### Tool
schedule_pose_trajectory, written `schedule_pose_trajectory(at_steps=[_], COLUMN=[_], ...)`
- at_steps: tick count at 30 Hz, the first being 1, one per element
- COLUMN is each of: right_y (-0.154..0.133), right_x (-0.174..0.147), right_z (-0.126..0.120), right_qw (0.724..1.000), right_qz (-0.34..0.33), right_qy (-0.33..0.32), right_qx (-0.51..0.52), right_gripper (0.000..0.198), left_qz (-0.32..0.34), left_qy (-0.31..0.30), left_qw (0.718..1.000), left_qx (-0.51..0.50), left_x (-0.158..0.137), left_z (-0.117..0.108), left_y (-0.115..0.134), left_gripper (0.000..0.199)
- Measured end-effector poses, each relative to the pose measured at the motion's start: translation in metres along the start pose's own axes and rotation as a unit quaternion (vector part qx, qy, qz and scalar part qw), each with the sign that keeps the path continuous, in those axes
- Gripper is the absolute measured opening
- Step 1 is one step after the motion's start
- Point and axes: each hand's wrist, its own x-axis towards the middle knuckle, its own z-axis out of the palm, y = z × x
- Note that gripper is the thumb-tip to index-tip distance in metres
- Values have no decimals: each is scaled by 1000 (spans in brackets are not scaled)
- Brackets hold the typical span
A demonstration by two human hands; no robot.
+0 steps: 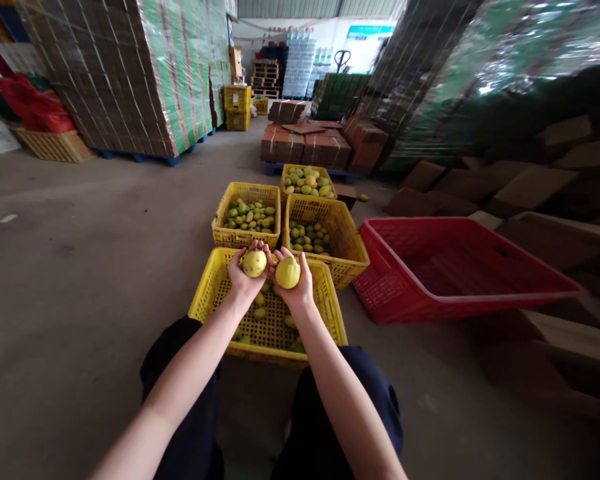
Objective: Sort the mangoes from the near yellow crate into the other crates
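Note:
My left hand (pixel 245 275) is turned palm up with its fingers curled under a yellow lemon (pixel 255 263) that has dark spots on its skin. In my right hand (pixel 300 283), also palm up, rests a second lemon (pixel 287 273), smoother and slightly greenish. Both hands are side by side above the near yellow crate (pixel 205 283), between my knees. A few green-yellow lemons (pixel 260 313) lie on that crate's slotted bottom, partly hidden by my forearms.
Behind stand yellow crates of lemons: one at left (pixel 247 242), one at right (pixel 347 250) and one farther back (pixel 309 180). A red basket (pixel 405 300) sits to the right, beside flattened cardboard (pixel 530 187). Wrapped pallet stacks (pixel 180 73) flank the floor (pixel 105 267).

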Motion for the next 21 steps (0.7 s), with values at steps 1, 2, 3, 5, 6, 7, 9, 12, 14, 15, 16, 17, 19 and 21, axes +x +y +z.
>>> schedule_pose_trajectory(at_steps=[1,2,3,5,6,7,9,12,14,15,16,17,19,21], right_y=[-2,-3,-5,-9,-11,-13,-18,-28,-37,-42,-46,-50,-57,-62], right_x=[-1,-1,-2,-5,-7,-8,-11,-15,-19,-21,-23,-25,-30,-34], right_z=[-2,-3,-6,-11,-15,-19,-28,-43,-52,-56,-59,-61,-64,-65], right_qw=[1000,1000,1000,1000,1000,1000,999,996,989,984,980,976,972,972], right_qz=[0,-1,-3,0,3,6,13,11,8,8,9,13,23,30], right_qy=[-4,-7,-8,1,7,14,33,86,146,176,200,219,233,232], right_qx=[-7,-11,-12,-11,-12,-14,-20,-13,-4,-2,-2,-4,-9,-9], right_gripper=[29,29,29,29,28,27,24,21,18,18,17,17,18,16], left_qz=[3,4,3,-7,-18,-32,-65,-116,-182,-222,-267,-301,-350,-439], left_qy=[12,24,34,47,49,50,56,82,93,93,87,80,69,1], left_qw=[1000,1000,999,999,998,997,991,967,931,907,880,858,817,719], left_qx=[0,1,5,20,33,50,100,210,302,345,383,410,454,539], left_x=[1,1,2,2,2,2,4,6,4,0,-6,-15,-36,-60], left_z=[-1,-1,-2,-3,-5,-7,-13,-33,-53,-66,-80,-95,-130,-164], left_y=[-1,-1,-2,-1,-1,-1,-3,-13,-26,-33,-41,-48,-59,-64], left_gripper=[28,28,28,30,30,31,31,27,22,20,18,17,18,20])
